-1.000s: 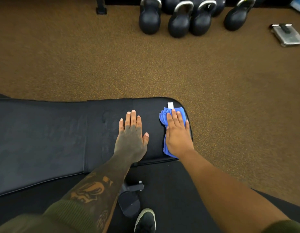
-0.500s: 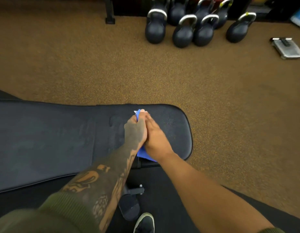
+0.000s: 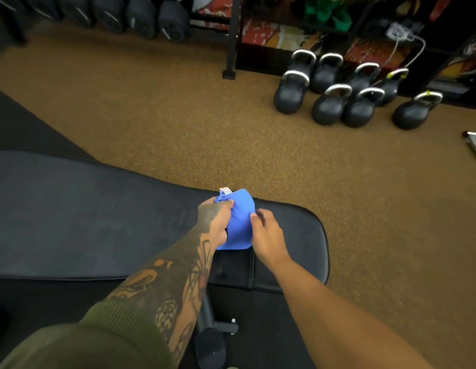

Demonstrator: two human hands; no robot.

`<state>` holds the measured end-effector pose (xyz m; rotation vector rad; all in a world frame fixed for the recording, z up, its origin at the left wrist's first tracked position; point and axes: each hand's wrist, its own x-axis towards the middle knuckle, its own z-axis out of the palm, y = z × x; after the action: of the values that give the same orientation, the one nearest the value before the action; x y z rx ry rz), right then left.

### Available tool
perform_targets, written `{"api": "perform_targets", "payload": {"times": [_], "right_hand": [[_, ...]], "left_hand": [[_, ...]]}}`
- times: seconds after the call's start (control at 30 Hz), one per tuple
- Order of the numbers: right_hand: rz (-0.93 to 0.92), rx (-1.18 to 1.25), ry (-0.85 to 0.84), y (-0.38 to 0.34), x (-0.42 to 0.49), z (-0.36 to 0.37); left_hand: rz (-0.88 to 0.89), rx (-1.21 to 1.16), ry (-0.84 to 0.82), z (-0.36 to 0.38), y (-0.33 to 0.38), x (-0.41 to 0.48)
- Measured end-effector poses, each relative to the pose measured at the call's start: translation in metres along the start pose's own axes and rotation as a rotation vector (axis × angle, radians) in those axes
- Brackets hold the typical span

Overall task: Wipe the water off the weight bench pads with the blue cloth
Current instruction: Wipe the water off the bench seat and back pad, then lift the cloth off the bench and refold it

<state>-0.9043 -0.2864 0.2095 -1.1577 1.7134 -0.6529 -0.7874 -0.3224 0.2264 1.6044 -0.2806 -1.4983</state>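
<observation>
The black weight bench lies across the lower view, with its long pad [image 3: 85, 222] at left and its short seat pad [image 3: 298, 243] at right. The blue cloth [image 3: 239, 222], with a white label at its top, is bunched up and lifted above the gap between the pads. My left hand [image 3: 214, 222] grips the cloth's left side and top. My right hand [image 3: 266, 235] holds its right edge with thumb and fingers curled. The lower part of the cloth hangs free between both hands.
Several black kettlebells [image 3: 330, 105] stand on the brown floor [image 3: 178, 123] at the back right beside a rack post [image 3: 231, 35]. Dark rolled bags [image 3: 141, 17] line the back left. A metal object [image 3: 475, 145] lies at the right edge. The bench frame [image 3: 218, 326] sits below.
The cloth lay flat under my right hand on the seat pad, with my left hand flat beside it. Both hands then came together and lifted it bunched. The view tilted up.
</observation>
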Motion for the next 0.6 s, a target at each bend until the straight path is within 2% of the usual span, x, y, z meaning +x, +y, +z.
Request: {"api": "perform_targets", "payload": {"times": [0.1, 0.33, 0.6], "right_hand": [[0.087, 0.145, -0.163, -0.012, 0.000, 0.017], [0.077, 0.098, -0.412, -0.045, -0.019, 0.079], [0.040, 0.079, -0.504, -0.091, -0.050, 0.188]], "left_hand": [[0.017, -0.080, 0.069, -0.032, 0.014, 0.008], [0.127, -0.183, 0.189, -0.123, 0.046, 0.003], [0.159, -0.239, 0.258, -0.244, 0.080, 0.004]]}}
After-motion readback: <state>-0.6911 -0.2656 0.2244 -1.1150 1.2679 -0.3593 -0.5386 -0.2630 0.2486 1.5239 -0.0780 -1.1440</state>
